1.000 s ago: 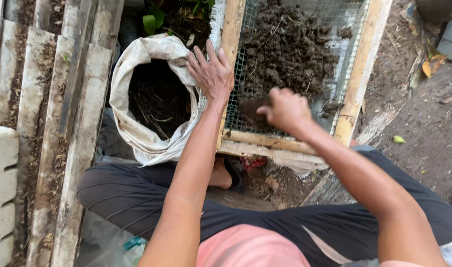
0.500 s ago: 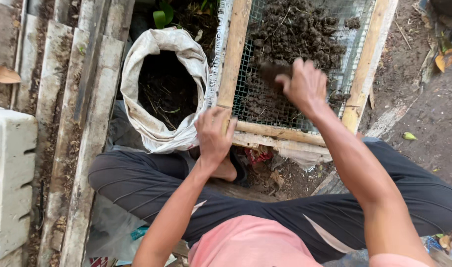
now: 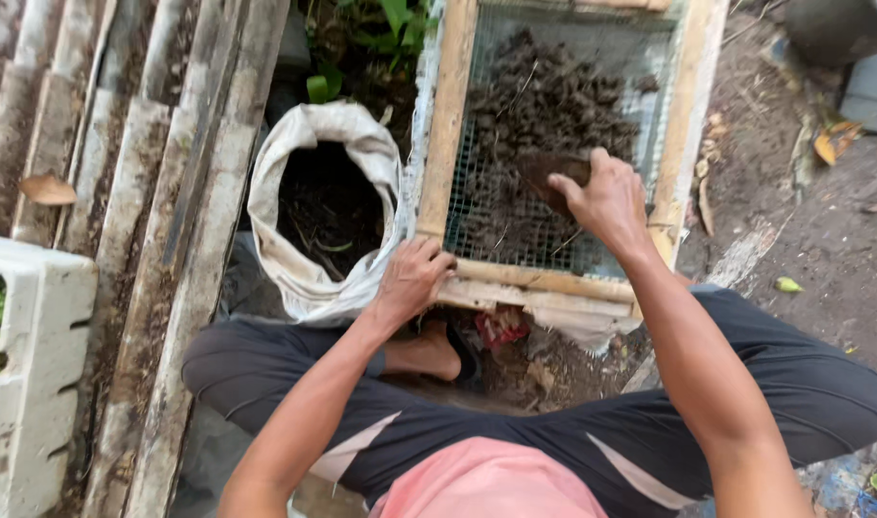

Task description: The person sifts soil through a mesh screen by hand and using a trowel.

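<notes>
Brown, flat scraper [image 3: 556,176] sits pinched in the right hand [image 3: 606,203] over the mesh, long axis running left from the fingers. Left hand [image 3: 411,278] curls closed on the wooden sieve frame [image 3: 445,125], beside the white sack [image 3: 309,144] of dark soil

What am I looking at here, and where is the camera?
The camera sits on a person's head and looks down past their lap, so both arms reach away from you. No machine is involved, only bare hands. Ahead is a wooden-framed wire-mesh sieve with clumpy dark soil piled on it. The left hand grips the sieve's near corner. The right hand holds a dark flat scraper against the soil. To the left stands an open white sack with dark soil inside, beside weathered wooden planks.
</notes>
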